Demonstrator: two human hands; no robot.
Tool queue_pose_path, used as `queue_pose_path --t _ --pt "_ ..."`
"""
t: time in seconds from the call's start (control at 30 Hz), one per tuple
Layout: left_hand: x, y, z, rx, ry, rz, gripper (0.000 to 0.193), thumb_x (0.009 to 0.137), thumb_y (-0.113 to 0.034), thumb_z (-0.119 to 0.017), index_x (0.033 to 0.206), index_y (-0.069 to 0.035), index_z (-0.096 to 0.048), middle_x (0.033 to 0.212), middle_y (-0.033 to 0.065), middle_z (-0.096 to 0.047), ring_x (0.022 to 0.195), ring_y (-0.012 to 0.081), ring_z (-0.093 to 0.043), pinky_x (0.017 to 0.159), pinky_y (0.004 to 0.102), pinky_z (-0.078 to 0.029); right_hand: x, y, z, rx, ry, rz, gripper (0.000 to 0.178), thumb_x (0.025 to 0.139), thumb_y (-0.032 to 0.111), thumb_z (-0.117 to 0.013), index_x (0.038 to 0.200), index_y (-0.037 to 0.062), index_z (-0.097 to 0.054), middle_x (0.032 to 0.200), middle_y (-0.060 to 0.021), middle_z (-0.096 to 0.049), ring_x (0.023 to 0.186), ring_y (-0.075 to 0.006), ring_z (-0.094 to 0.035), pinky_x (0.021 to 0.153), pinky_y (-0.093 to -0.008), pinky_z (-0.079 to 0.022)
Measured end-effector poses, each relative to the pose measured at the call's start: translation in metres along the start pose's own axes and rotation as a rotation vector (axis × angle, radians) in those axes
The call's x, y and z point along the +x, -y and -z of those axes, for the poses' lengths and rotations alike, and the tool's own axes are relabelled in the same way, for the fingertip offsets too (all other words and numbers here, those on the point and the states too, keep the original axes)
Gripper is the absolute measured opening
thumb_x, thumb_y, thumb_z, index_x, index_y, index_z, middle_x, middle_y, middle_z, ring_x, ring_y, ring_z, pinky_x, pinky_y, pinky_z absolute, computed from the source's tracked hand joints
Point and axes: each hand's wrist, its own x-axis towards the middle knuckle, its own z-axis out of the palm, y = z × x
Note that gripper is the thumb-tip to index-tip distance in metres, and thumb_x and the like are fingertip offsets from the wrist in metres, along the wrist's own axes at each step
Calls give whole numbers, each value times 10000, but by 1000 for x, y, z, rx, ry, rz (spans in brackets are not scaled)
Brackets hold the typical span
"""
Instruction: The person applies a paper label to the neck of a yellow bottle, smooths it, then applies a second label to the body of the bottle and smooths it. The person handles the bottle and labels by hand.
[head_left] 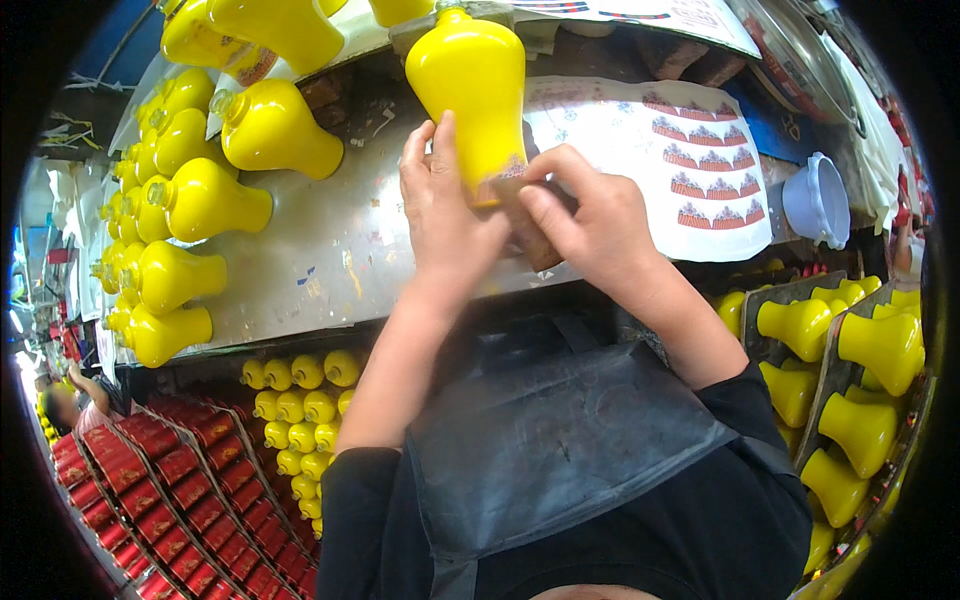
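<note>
A glossy yellow bottle (468, 75) lies in front of me on the worktable, its neck pointing away and its base toward me. Along its left side runs my left hand (445, 205), fingers and palm pressed against the lower part and holding it. Near the base, a small patterned decal (508, 172) in purple and red-brown sits on the yellow surface. My right hand (590, 205) is closed in a pinch at the decal's right edge; the fingertips partly hide what is between them. Beneath the right hand and bottle base is a brown block (540, 245).
A white sheet (600, 120) bears rows of similar decals, with a pale bucket (817, 200) to its right. Several yellow bottles (205, 200) lie at the table's left. Below stand stacked yellow bottles (320, 405), red boxes (170, 465) and racked bottles (860, 435). A person (90, 395) is far left.
</note>
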Motion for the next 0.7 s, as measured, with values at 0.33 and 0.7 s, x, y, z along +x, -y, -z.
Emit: queue_pose_path --t 0.33,0.7 --pt "-2 16 8 -230 149 78 1070 740 -161 -895 1624 -69 -300 1514 166 -419 1209 262 -563 1024 377 -519 24 -13 29 -121 74 50 160 953 193 -746 1050 66 -747 882 -106 -773 757 -224 -764 663 -278 -584" --pt "-2 17 -1 -435 185 223 1007 837 -212 -802 1621 -54 -190 1494 144 -412 1210 233 -542 1046 393 -489 66 5 20 -381 -44 397 146 918 129 -766 1036 81 -694 836 -109 -718 755 -256 -730 671 -341 -579"
